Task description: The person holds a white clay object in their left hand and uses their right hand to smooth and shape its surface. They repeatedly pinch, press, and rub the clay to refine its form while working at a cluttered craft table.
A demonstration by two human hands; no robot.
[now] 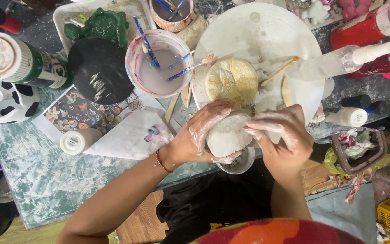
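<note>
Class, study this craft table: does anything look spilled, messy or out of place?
Yes. Both hands, left hand and right hand, are coated in white paste while gripping a white lump. The green table is smeared with white streaks. Brushes lean unevenly in a cup of cloudy water.

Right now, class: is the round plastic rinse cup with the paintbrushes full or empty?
Partly full. The round plastic rinse cup holds cloudy pinkish-grey water below its rim, and blue-handled paintbrushes lean in it.
</note>
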